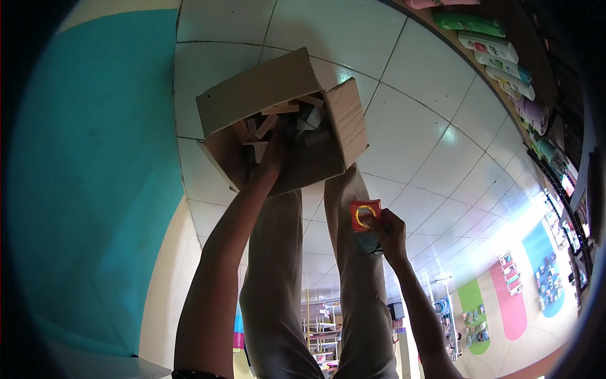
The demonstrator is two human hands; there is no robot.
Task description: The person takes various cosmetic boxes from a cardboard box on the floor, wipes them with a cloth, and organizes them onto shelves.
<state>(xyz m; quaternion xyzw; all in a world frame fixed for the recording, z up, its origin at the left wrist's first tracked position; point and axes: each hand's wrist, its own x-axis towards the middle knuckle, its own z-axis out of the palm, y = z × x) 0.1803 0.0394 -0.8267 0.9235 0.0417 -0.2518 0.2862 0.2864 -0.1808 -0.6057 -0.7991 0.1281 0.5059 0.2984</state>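
An open cardboard box [260, 88] is in front of my legs, with its flaps folded outward. Inside it lie several small brown cartons [267, 126] and some grey-white packets [314, 117] in a loose pile. My left hand [274, 151] is down in the box among these cartons; shadow hides its fingers. Out to the right of the box, my right hand [390, 232] is closed on a small red box [365, 215] with a yellow ring printed on its face. A dark grey, rounded thing [367, 242] shows just below the red box; I cannot make out what it is.
White floor tiles [410, 120] surround the box. A teal wall panel [101, 189] is on the left. Several bottles [495, 47] lie along a shelf at upper right. Stocked racks [325, 331] and coloured wall displays [505, 297] are farther off.
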